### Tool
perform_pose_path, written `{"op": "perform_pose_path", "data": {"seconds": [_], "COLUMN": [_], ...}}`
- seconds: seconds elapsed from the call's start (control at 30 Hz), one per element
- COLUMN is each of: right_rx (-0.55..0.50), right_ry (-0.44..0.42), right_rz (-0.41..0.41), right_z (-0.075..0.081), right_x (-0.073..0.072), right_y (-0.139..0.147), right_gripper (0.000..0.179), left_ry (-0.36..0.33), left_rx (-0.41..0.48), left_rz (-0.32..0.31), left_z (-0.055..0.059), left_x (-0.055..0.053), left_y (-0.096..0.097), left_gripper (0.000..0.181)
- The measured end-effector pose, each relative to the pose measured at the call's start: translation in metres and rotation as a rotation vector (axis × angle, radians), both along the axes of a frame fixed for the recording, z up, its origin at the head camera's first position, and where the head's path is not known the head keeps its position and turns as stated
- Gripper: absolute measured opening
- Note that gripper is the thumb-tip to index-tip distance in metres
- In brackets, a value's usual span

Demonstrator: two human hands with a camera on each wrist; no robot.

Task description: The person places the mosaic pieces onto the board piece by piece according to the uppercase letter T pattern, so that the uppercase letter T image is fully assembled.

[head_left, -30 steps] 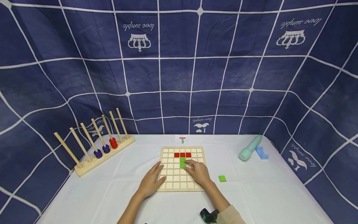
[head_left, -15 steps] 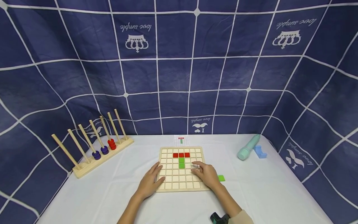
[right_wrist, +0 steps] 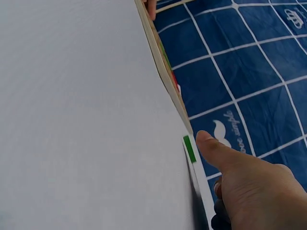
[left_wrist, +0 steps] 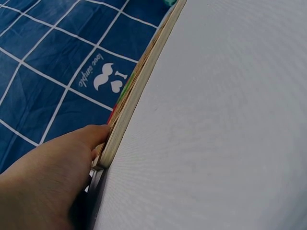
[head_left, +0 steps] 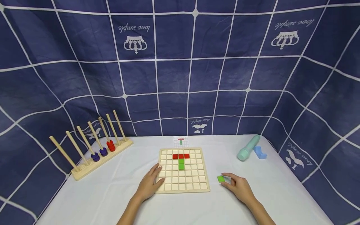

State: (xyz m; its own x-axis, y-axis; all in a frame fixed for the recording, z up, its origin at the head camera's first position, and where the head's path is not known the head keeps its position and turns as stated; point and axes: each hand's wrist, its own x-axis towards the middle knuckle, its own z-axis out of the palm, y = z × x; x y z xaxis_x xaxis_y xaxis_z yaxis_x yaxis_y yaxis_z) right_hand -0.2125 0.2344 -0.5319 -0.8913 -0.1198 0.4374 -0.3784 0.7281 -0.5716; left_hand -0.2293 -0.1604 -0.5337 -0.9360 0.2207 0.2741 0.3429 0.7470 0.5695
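A wooden grid board [head_left: 182, 187] lies on the table in the head view. It bears a row of three red tiles [head_left: 181, 156] with two green tiles [head_left: 181, 164] below the middle one. My left hand [head_left: 149, 183] rests at the board's left edge, thumb on the frame, fingers spread; the left wrist view shows this hand [left_wrist: 57, 165] at the edge. To the right of the board lies a loose green tile [head_left: 221, 179]. My right hand [head_left: 238, 187] is at that tile, forefinger behind it and thumb in front. In the right wrist view a small gap shows between thumb [right_wrist: 211, 143] and tile [right_wrist: 189, 148].
Behind the board lies a printed pattern card [head_left: 181, 141]. A wooden rack with pegs [head_left: 102, 161] and several blue and red rings stands at the left. A mint-green cylinder [head_left: 249, 148] and a light-blue piece [head_left: 260, 152] lie at the right back, before a dark blue curtain.
My right hand has left the green tiles on the board and moved right to the loose green tile. My left hand has stayed at the board's edge. The view has shifted slightly.
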Motion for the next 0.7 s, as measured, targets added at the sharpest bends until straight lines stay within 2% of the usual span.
{"op": "perform_pose_path", "data": {"seconds": [0.17, 0.47, 0.7], "right_rx": [0.006, 0.017, 0.051], "right_ry": [-0.013, -0.025, -0.115], "right_rz": [0.0, -0.012, -0.028], "right_z": [-0.0017, -0.0025, -0.0013], "right_x": [0.0015, 0.0002, -0.0001], "right_y": [0.0091, 0.009, 0.0087], "right_gripper": [0.033, 0.033, 0.034], "left_ry": [0.008, 0.019, -0.012], "left_rx": [-0.002, -0.003, 0.004], "left_rz": [-0.005, -0.007, -0.002], "left_z": [0.0001, 0.0006, 0.0014], "left_x": [0.0, -0.0004, 0.0002], "left_y": [0.0, 0.0002, -0.0003], "left_gripper": [0.057, 0.055, 0.056]}}
